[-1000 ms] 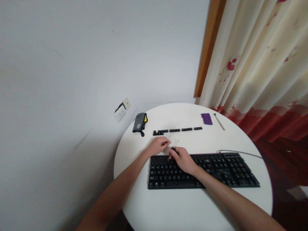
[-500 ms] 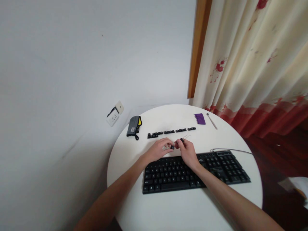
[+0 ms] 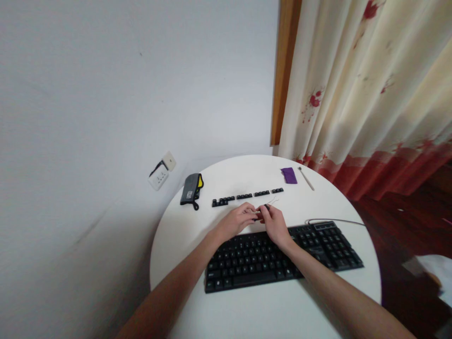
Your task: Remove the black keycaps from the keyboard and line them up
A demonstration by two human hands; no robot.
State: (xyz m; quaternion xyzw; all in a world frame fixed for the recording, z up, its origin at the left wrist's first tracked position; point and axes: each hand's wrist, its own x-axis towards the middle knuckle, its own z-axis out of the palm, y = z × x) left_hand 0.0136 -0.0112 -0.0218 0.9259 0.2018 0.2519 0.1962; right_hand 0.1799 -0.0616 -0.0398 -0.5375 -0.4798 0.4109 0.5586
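Both hands meet above the back edge of a black keyboard [image 3: 247,263]. My left hand [image 3: 236,222] is closed in a pinch around a small black keycap [image 3: 254,219], now mostly covered by the fingers. Pressed up against it, my right hand [image 3: 276,225] is closed around a wire keycap puller [image 3: 267,206] with a black handle. Its thin wire ends stick out to the upper right. Beyond the hands, removed black keycaps [image 3: 244,196] lie in short groups along a line.
A grey pouch with yellow lining [image 3: 191,189] lies at the table's left edge. A purple cloth [image 3: 290,175] and a slim brush-like stick [image 3: 306,179] lie at the back right. The keyboard cable [image 3: 332,219] runs off the right side of the round white table [image 3: 247,313].
My left fingers have closed in around the keycap and moved nearer my right fingers, so less of the keycap shows. The camera view has shifted slightly.
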